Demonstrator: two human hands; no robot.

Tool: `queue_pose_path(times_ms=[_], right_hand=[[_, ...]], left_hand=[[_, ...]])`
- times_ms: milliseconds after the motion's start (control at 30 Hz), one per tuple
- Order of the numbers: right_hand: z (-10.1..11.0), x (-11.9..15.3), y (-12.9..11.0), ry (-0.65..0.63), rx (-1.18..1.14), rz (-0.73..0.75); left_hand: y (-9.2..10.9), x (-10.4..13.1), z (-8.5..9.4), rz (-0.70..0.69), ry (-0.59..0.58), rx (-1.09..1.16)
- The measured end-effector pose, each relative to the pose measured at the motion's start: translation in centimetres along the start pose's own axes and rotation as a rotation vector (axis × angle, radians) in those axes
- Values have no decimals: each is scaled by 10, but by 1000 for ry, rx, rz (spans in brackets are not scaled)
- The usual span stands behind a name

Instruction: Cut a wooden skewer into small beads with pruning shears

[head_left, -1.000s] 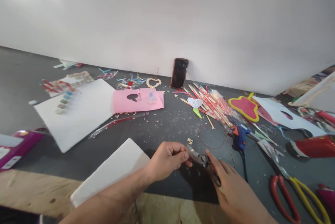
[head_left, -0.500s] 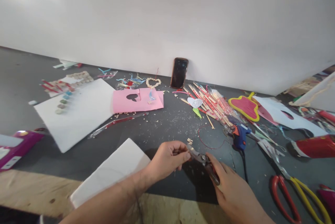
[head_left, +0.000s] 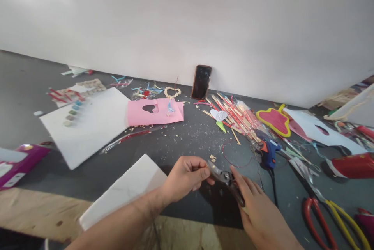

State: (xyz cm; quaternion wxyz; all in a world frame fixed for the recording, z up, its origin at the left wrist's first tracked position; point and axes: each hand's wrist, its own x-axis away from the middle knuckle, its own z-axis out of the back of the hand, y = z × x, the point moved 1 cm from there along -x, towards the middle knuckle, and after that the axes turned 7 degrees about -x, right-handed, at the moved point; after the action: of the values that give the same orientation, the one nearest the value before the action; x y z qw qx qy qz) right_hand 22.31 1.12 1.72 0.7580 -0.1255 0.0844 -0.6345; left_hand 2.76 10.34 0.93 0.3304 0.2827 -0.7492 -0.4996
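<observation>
Wrapped round the handles of a pair of pruning shears (head_left: 226, 179) is my right hand (head_left: 260, 207). The shears' metal jaws point left, right up to the fingertips of my left hand (head_left: 187, 178). Thumb and forefinger of that hand are pinched together; whatever is between them is too small or hidden to make out. Just beyond the jaws lies a small heap of cut wooden bits (head_left: 213, 158) on the dark table. A thin red string (head_left: 233, 163) curls to the right of the heap.
Wooden sticks in red-patterned wrappers (head_left: 228, 111) lie ahead, near a propped phone (head_left: 201, 81). To the right are a blue glue gun (head_left: 269, 154) and large scissors with red and yellow handles (head_left: 317, 211). White boards (head_left: 125, 191) and a pink paper piece (head_left: 136, 113) lie leftward.
The shears' jaws look wider apart than before, and my left fingertips have shifted slightly left. My right hand has kept its hold on the handles.
</observation>
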Motion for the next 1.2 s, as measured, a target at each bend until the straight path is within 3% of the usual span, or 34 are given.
queue_pose_path(times_ms=[167, 433, 633, 900, 1200], right_hand=[[4, 3, 1, 1, -2, -10], [-3, 4, 3, -134, -96, -60], [-3, 2, 9, -187, -78, -97], [-3, 1, 5, -125, -44, -106], [2, 2, 4, -100, -90, -42]], left_hand=[[0, 1, 0, 28, -77, 86], [-1, 0, -2, 60, -60, 86], [-4, -3, -4, 67, 7, -104], [1, 1, -3, 7, 108, -376], [2, 2, 2, 12, -79, -175]])
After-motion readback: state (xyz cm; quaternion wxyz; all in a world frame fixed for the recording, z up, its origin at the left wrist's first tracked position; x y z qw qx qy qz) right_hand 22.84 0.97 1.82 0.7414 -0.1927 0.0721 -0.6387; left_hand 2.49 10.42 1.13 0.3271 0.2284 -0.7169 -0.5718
